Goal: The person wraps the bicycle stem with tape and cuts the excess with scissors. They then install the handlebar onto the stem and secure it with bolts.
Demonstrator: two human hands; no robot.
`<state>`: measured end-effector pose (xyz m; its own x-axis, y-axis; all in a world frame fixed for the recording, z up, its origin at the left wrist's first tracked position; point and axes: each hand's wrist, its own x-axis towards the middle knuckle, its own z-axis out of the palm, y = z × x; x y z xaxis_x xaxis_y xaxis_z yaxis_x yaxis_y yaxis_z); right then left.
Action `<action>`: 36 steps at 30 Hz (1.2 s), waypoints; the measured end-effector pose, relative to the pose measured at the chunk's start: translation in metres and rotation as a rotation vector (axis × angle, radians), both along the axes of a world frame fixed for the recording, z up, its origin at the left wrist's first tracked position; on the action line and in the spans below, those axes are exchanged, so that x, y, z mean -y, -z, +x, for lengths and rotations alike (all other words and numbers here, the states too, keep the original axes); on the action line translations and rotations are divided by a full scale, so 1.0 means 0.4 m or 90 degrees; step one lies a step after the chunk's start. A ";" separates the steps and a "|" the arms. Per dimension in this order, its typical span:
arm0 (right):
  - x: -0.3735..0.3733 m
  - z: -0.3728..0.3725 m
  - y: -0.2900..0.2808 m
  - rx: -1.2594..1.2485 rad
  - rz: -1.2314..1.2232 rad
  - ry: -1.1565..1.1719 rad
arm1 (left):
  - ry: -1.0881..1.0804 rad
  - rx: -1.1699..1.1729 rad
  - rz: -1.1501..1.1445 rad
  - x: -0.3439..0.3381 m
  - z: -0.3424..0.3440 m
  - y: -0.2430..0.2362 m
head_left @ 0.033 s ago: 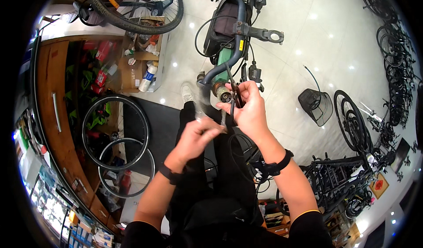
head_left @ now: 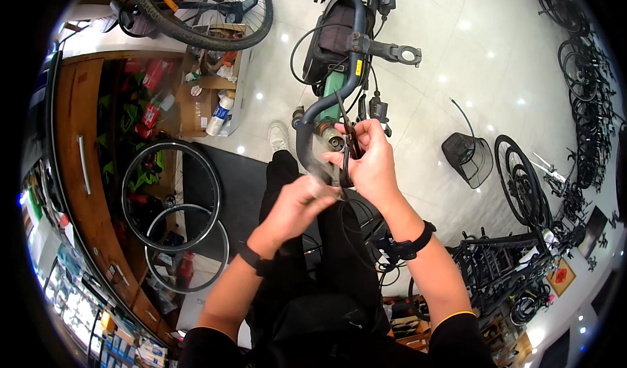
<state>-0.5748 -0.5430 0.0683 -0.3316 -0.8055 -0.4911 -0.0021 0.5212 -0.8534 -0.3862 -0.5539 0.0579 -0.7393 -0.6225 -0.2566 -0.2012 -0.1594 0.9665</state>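
Note:
A bicycle's dark handlebar (head_left: 356, 74) curves over its green frame (head_left: 334, 82), above the front of my legs. My right hand (head_left: 373, 159) is closed with thumb and fingers round a dark lever-like part (head_left: 353, 143), beside the round open end of the frame's head tube (head_left: 335, 142). Just left of it, my left hand (head_left: 302, 206) is curled with thumb and fingertips pinched near the bar's lower end. Motion smears its fingertips, and what they hold cannot be made out. A thin black cable (head_left: 344, 227) hangs in a loop below my hands.
A handlebar stem (head_left: 395, 52) sticks out right of the bar. Wheel rims (head_left: 219, 198) stand at left before a wooden cabinet (head_left: 91, 185). A cardboard box (head_left: 189, 113) holds a spray can (head_left: 221, 114). A black basket-like part (head_left: 467, 159) lies on the floor at right, with bicycles beyond.
My left hand has shifted slightly to the right and downward, toward my right hand. The handlebar's lower end shows more clearly. My right hand stays in nearly the same place.

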 end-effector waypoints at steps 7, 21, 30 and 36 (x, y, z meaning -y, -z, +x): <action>-0.017 -0.042 -0.021 0.022 0.127 -0.073 | 0.279 0.312 -0.560 -0.098 -0.042 -0.111; -0.077 -0.030 0.016 0.578 0.127 0.136 | 0.311 0.386 -0.521 -0.138 0.010 -0.159; -0.061 -0.023 0.017 0.455 0.100 0.147 | 0.341 0.333 -0.588 -0.102 0.076 -0.082; -0.045 -0.046 0.008 0.440 0.124 0.129 | 0.092 0.236 -0.663 0.068 0.035 0.032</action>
